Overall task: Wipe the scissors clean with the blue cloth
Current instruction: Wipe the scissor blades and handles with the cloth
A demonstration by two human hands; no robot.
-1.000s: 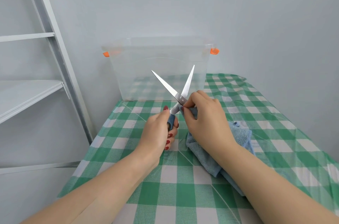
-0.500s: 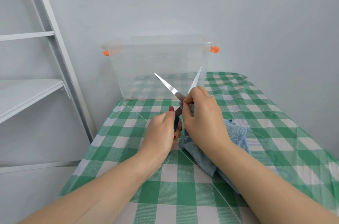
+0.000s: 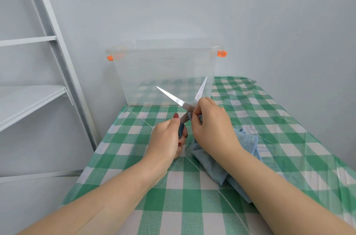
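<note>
Grips scissors [image 3: 173,97] handle with left hand [image 3: 165,138], tips pointing away; pinches blue cloth [image 3: 246,141] at right blade's base with right hand [image 3: 212,125].

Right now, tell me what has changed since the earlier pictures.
The right hand, pinching the blue cloth against the scissors, slid a little up the blade nearer it, then came back down to the pivot. The scissors sank slightly and the other blade lies flatter, so the blades gape wider. Unchanged: the left hand grips the handle; the clear box stays put.
</note>
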